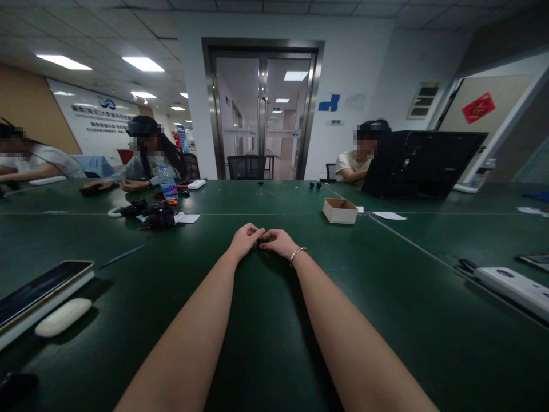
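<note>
Both my arms reach forward over the dark green table. My left hand and my right hand meet at the fingertips near the table's middle. The fingers of both are curled and pinched together around a tiny dark thing that I cannot make out. A silver bracelet sits on my right wrist. A small open cardboard box stands beyond my right hand, well apart from it.
A phone and a white oval case lie at the left. Dark parts and a water bottle sit far left. An open laptop stands far right, a white device at the right edge. Three people sit around the table.
</note>
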Demonstrator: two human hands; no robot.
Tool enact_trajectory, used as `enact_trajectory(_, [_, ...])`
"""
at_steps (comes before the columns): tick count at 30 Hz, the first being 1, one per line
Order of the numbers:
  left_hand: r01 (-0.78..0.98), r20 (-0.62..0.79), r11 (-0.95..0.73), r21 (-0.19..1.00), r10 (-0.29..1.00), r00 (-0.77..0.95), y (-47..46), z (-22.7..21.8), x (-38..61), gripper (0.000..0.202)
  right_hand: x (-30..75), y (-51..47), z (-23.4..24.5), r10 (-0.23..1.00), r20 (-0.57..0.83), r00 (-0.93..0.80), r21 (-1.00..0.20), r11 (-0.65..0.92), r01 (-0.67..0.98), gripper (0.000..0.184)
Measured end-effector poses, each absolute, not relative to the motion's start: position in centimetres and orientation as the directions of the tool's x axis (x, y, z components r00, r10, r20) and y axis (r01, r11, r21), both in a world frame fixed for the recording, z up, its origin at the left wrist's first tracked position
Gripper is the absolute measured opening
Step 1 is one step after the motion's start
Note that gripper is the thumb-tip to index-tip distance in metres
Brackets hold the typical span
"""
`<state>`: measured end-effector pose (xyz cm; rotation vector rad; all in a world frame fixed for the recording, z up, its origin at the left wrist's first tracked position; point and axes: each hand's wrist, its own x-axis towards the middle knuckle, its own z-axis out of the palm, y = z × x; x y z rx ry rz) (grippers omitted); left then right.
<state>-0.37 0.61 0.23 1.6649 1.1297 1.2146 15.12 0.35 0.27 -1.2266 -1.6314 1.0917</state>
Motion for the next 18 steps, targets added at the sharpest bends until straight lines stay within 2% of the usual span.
enact_trajectory(2, [0.204, 0.279, -0.319, 0.926, 0.939, 0.200, 0.6, 0.2, -0.1, 0.036, 14.7, -0.1, 0.7, 0.967, 0.158, -0.199, -0.909, 0.221, 0.352, 0.025])
enact_trajectory(5, [0.218, 0.259, -0.310, 0.925, 0.937, 0.235, 0.6, 0.2, 0.5, 0.039, 14.1, -0.8, 1.2, 0.956, 0.210, -0.204, -0.910, 0.267, 0.318, 0.023])
enact_trajectory(8, [0.247, 0.223, -0.279, 0.928, 0.947, 0.233, 0.1, 0.4, 1.0, 0.040, 14.0, -1.3, 1.3, 0.965, 0.141, -0.219, -0.959, 0.189, 0.212, 0.033])
enact_trajectory(11, [0.287, 0.153, -0.251, 0.924, 0.933, 0.325, -1.4, 1.6, 0.7, 0.039, 15.0, -1.9, 1.2, 0.966, 0.076, -0.248, -0.983, 0.115, 0.145, 0.041])
enact_trajectory(15, [0.490, 0.028, -0.292, 0.821, 0.878, 0.477, -5.7, 5.5, -1.9, 0.039, 19.3, -4.2, 1.6, 0.951, 0.053, -0.305, -0.990, 0.089, 0.106, 0.045])
enact_trajectory(18, [0.598, 0.011, -0.348, 0.722, 0.870, 0.492, -10.9, 8.6, -5.2, 0.033, 24.1, -7.6, 2.3, 0.973, 0.027, -0.227, -0.980, 0.070, 0.184, 0.044])
